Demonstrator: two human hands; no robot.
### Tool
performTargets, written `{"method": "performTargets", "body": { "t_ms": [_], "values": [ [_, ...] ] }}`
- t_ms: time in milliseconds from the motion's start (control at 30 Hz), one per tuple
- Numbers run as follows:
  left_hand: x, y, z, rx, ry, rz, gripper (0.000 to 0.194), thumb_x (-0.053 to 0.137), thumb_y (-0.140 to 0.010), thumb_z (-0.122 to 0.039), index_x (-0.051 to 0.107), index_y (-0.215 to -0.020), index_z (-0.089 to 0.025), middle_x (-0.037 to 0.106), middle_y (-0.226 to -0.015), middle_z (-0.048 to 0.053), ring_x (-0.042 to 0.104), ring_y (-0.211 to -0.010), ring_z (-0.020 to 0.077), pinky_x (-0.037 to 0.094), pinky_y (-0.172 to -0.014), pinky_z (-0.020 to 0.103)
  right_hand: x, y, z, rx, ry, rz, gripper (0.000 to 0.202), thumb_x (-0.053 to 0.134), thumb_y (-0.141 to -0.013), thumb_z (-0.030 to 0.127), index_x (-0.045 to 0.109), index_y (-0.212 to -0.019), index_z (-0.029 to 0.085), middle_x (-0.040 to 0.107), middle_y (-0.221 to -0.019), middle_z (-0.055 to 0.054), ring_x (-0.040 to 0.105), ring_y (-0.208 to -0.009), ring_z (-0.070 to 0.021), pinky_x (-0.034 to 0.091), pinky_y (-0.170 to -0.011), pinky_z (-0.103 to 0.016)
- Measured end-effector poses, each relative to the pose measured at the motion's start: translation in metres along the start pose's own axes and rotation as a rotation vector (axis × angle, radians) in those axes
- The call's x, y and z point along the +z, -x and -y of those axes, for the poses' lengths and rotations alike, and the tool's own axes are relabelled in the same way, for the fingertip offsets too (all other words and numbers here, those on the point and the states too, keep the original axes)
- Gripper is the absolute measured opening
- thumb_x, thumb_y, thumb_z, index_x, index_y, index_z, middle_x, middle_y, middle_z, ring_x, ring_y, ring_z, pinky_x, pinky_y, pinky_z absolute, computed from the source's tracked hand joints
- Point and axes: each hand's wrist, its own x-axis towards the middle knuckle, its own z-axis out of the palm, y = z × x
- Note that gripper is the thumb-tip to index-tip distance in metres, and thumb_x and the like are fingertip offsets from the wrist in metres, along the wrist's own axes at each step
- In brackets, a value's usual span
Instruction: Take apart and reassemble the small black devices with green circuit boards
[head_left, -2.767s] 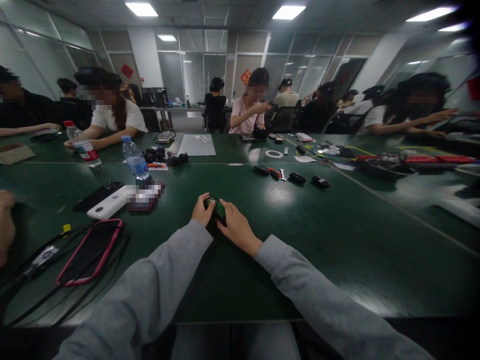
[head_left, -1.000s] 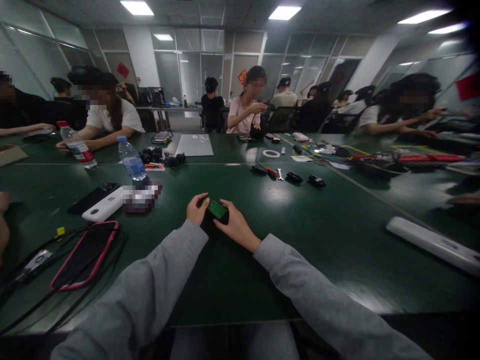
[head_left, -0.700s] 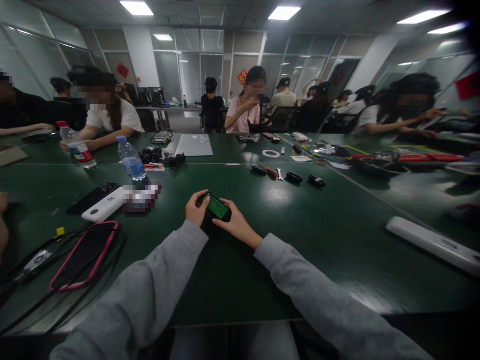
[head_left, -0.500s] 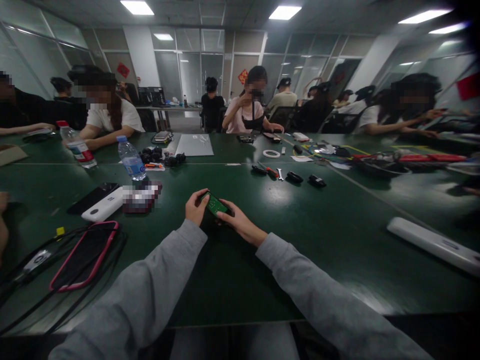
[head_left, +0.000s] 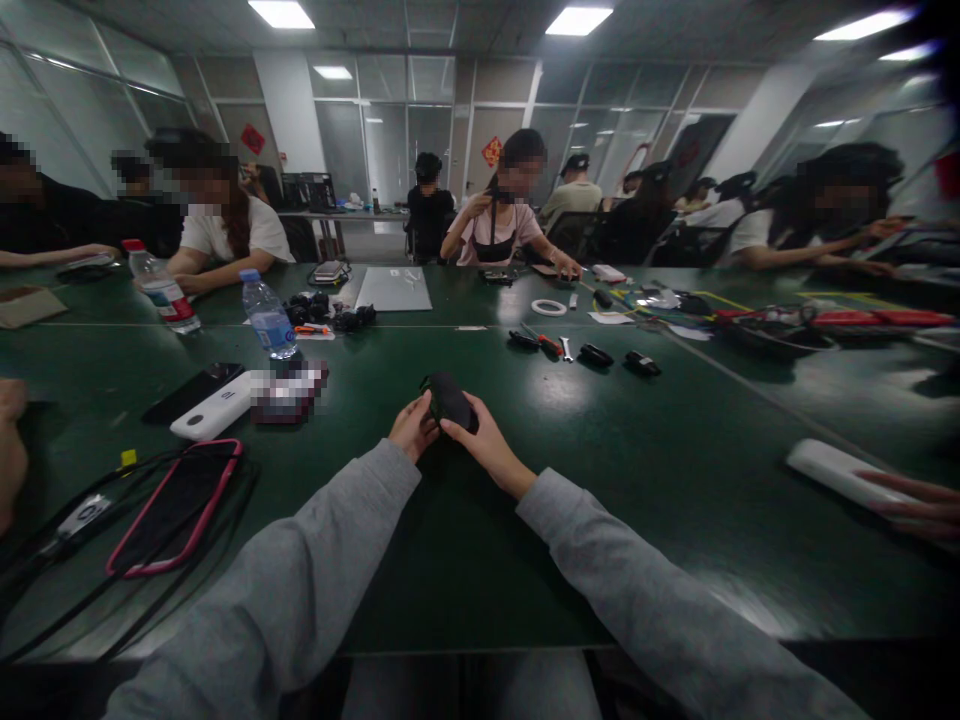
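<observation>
Just above the table, both my hands hold a black computer mouse point(head_left: 451, 402) with a rounded shell. A sliver of green circuit board shows along its left edge. My left hand point(head_left: 412, 428) grips the left side, thumb near the top edge and fingers bent beneath. From the right, my right hand point(head_left: 491, 445) closes on the near end, its thumb lying along the side. The mouse's underside and most of my fingertips are hidden.
Beyond my hands lie a screwdriver point(head_left: 549, 345), a wrench point(head_left: 567, 349) and several black parts. To the left are a pink-edged phone point(head_left: 180, 510), cables, a white device point(head_left: 214, 405) and a water bottle point(head_left: 268, 315). Another person's hand point(head_left: 911, 500) touches a white bar point(head_left: 832, 470) at right.
The green board that faced up between my hands is now mostly covered by the black shell. Another person's hand has come onto the white bar at right.
</observation>
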Motion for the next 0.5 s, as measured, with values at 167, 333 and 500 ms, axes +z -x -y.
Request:
{"method": "performTargets", "body": {
  "t_ms": [167,333,500],
  "values": [
    [0.0040,0.0064,0.0040,-0.048,0.073,0.008,0.039,0.065,-0.073,-0.044,0.059,-0.099,-0.015,0.066,-0.085,0.008,0.064,-0.072,0.0152,0.051,-0.068,0.028,0.0005,0.0031,0.0036,-0.174,0.157,0.076,0.056,0.063,-0.079,0.034,0.042,-0.128,0.019,0.043,-0.123,-0.010,0.042,-0.118,-0.0208,0.034,-0.104,-0.039],
    [0.0031,0.0042,0.0058,0.009,0.095,0.022,0.045,0.067,-0.073,-0.041,0.056,-0.108,-0.014,0.067,-0.090,0.009,0.066,-0.078,0.0187,0.053,-0.077,0.035,-0.0012,0.0038,0.0044,-0.199,0.164,0.106,0.057,0.062,-0.080,0.030,0.037,-0.130,0.022,0.043,-0.121,-0.008,0.042,-0.116,-0.0198,0.036,-0.102,-0.038],
    [0.0037,0.0042,0.0085,0.052,0.071,0.035,0.051,0.070,-0.070,-0.040,0.053,-0.112,-0.017,0.066,-0.100,0.011,0.066,-0.084,0.0202,0.054,-0.078,0.037,-0.0032,0.0037,0.0053,-0.194,0.125,0.118,0.057,0.062,-0.079,0.028,0.035,-0.129,0.021,0.041,-0.122,-0.008,0.043,-0.113,-0.0193,0.037,-0.101,-0.038]
  ]
}}
